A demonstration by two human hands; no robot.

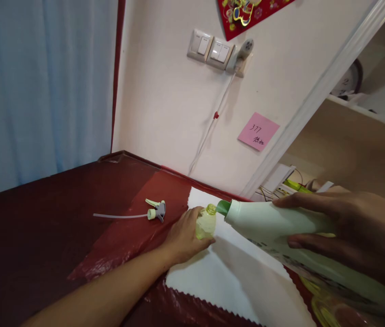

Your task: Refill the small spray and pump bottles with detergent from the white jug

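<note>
My left hand point(185, 238) is wrapped round a small yellow-green bottle point(206, 222) that stands on a white cloth point(233, 277). In my right hand point(345, 231) I grip a large pale green bottle point(281, 227), tipped on its side. Its green spout point(223, 208) touches the open neck of the small bottle. A spray trigger head point(156, 211) with its long clear tube lies loose on the dark red table point(42, 227), to the left of my left hand.
The wall behind carries light switches point(209, 47), a plug with a white cable point(245, 50) and a pink sticky note point(258, 131). A light blue curtain point(39, 81) hangs at left. Open shelving with clutter point(349, 136) stands at right.
</note>
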